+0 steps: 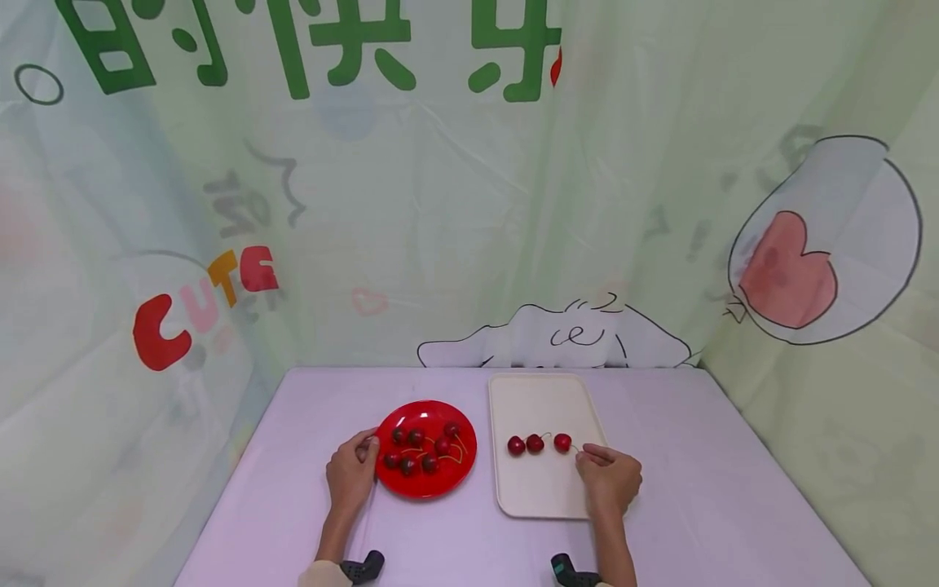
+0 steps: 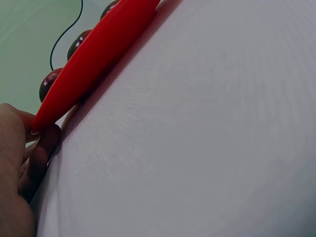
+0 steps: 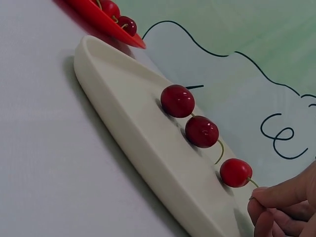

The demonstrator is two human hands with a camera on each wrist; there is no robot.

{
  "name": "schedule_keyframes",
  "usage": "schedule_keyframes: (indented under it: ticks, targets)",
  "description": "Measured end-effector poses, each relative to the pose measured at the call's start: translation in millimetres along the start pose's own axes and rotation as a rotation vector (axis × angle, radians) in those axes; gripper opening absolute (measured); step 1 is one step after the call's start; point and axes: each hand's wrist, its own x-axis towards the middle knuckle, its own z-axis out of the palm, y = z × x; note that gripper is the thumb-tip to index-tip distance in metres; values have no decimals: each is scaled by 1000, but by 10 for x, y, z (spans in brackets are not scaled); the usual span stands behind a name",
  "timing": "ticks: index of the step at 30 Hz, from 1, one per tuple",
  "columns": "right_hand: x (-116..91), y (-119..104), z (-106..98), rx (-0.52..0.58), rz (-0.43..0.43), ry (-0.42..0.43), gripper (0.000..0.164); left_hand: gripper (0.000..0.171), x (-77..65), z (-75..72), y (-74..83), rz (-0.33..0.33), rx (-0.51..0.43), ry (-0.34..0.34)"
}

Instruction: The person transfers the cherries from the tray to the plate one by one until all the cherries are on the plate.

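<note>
My left hand (image 1: pixel 352 473) pinches the left rim of a round red plate (image 1: pixel 429 491), thumb over the edge and fingers beneath it in the left wrist view. Several dark red cherries (image 1: pixel 407 466) with stems lie on that plate. Over the cream rectangular tray (image 1: pixel 539 497), my right hand (image 1: pixel 610 481) pinches the thin stem of a bright red cherry (image 3: pixel 236 173) between thumb and forefinger. Left of it, two darker cherries, one (image 3: pixel 177 101) at the far end and one (image 3: pixel 201 132) in the middle, sit on the tray in a row with it.
A pale cloth covers the table (image 1: pixel 682 489), and a printed curtain (image 1: pixel 440 204) hangs along its back and sides. The tray stands just right of the plate, with a narrow gap between them. Each wrist wears a black device, such as the one (image 1: pixel 575 573) on the right.
</note>
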Motion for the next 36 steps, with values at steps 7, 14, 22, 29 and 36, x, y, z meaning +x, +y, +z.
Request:
schedule_keyframes:
  ticks: [7,14,22,29,36]
  targets:
    - [-5,-38,-49,61,22,-45,20,28,8,18,-51,-1,2,3]
    - [3,-82,-99,103,74,-76,23,28,10,21,-83,2,0,-1]
    - [2,-102,-137,168,93,-103,26,28,15,35,-80,8,-4,14]
    - [19,-90,-124,250,126,-125,26,28,21,35,-70,8,-4,10]
    - [29,-85,-125,305,128,-157,25,29,20,33,-62,-8,-1,-6]
